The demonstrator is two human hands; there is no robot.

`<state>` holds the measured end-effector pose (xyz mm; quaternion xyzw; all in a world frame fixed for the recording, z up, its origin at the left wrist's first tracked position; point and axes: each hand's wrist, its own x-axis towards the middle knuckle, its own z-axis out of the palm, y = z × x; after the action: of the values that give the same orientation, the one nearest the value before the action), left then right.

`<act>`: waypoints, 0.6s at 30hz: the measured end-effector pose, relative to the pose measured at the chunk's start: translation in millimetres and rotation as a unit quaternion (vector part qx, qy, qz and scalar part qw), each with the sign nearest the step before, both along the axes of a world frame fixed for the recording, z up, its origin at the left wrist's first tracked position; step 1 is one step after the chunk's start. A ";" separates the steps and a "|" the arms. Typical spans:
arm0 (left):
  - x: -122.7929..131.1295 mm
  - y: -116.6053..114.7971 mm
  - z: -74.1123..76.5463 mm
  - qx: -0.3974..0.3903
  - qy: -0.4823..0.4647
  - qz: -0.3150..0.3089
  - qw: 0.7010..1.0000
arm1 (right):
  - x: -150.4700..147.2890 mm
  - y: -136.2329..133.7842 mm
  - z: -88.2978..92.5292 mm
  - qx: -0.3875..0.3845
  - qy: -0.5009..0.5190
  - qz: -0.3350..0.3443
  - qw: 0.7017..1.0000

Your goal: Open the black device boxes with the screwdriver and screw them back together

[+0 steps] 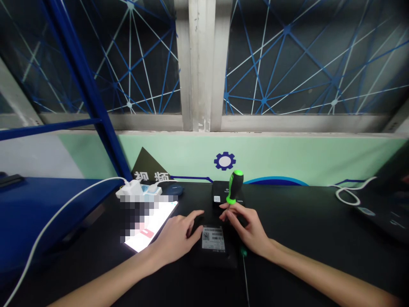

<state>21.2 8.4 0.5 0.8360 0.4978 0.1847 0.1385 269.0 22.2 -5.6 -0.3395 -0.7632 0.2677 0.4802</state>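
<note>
My right hand [251, 228] pinches a screwdriver [235, 186] low near its shaft. Its black and bright green handle stands almost upright, tilted slightly right, and the tip is hidden by my fingers. Below it lies a flat black box [220, 259] with a white printed label [213, 238]. My left hand [179, 234] is at the box's left side, thumb and forefinger spread apart at its edge; its other fingers are mostly hidden. A thin metal rod with a green end [243, 251] lies right of the box, partly under my right hand.
Behind my hands sits a second black box [220, 187] with a small label. To the left are a lit phone [153, 228], a white power strip [139, 190], a dark mouse [175, 190] and a white cable [47, 217]. A dark device [383, 219] stands far right on the black table [303, 226].
</note>
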 end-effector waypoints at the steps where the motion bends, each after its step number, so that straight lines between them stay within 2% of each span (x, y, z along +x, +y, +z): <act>1: -0.2 0.4 -0.5 0.003 0.007 0.006 1.000 | 0.1 -0.2 -0.1 0.004 -0.006 -0.002 1.000; 18: 0.3 -0.3 2.5 0.001 0.017 0.017 1.000 | 0.2 0.9 -4.4 -0.012 0.043 -0.013 0.999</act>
<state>21.5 8.0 3.0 0.8304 0.5143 0.1734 0.1264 269.1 23.1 -10.0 -0.3431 -0.7343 0.2848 0.5118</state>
